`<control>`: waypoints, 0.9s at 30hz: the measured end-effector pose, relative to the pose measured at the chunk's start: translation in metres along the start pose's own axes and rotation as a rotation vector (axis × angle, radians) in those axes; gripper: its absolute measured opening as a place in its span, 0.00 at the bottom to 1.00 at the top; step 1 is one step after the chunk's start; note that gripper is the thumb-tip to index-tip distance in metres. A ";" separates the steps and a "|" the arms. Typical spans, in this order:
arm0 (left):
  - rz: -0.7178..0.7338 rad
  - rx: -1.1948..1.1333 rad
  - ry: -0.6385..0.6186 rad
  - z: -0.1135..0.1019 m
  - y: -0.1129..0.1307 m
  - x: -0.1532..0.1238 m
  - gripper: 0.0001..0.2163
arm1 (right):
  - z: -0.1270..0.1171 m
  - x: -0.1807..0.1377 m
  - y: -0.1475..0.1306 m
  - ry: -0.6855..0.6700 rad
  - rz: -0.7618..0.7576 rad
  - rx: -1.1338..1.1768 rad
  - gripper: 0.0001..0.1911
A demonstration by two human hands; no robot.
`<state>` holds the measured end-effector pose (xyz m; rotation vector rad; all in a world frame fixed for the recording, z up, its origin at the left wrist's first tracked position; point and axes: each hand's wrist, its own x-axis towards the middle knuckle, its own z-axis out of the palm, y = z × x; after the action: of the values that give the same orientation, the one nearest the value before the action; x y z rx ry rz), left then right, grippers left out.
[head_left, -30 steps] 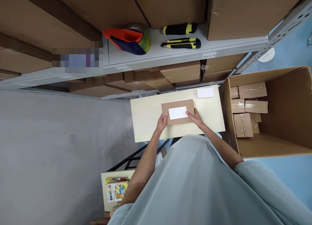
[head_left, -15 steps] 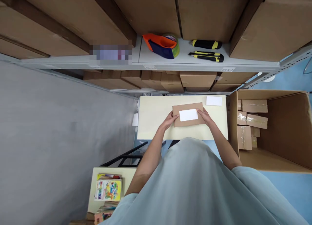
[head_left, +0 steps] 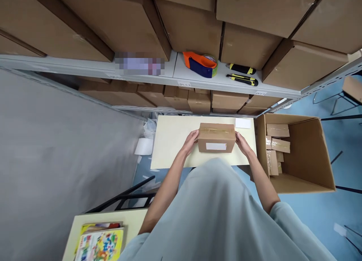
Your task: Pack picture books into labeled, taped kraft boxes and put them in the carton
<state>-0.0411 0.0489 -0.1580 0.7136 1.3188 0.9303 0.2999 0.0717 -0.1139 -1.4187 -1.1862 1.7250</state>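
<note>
2 hands (head_left: 191,141) (head_left: 242,143) clasping a cardboard box (head_left: 216,137) by its ends, white label (head_left: 216,146), cream table (head_left: 172,140)

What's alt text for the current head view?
Left hand and right hand hold a taped, white-labelled cardboard box by its ends over a pale table. To the right, an open carton contains several taped boxes.

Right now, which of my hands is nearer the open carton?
Right. Your right hand is at the right end of the box, toward the carton; your left hand is at the box's left end, farther away.
</note>
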 end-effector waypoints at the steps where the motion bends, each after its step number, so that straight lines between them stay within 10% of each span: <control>1: 0.026 0.001 0.029 -0.002 -0.001 -0.004 0.28 | 0.005 -0.009 0.001 0.033 -0.007 -0.019 0.41; 14: 0.044 0.053 0.035 -0.008 -0.042 -0.026 0.31 | 0.036 -0.026 0.052 0.249 -0.014 -0.073 0.46; 23: 0.274 0.382 0.262 0.004 -0.004 -0.028 0.12 | 0.049 -0.019 0.044 0.344 -0.011 -0.284 0.46; 27: 0.348 0.478 0.232 0.011 0.014 -0.033 0.20 | 0.052 -0.021 0.044 0.337 -0.025 -0.333 0.45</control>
<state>-0.0324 0.0274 -0.1281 1.2636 1.6810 1.0034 0.2588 0.0210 -0.1434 -1.7964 -1.3310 1.2430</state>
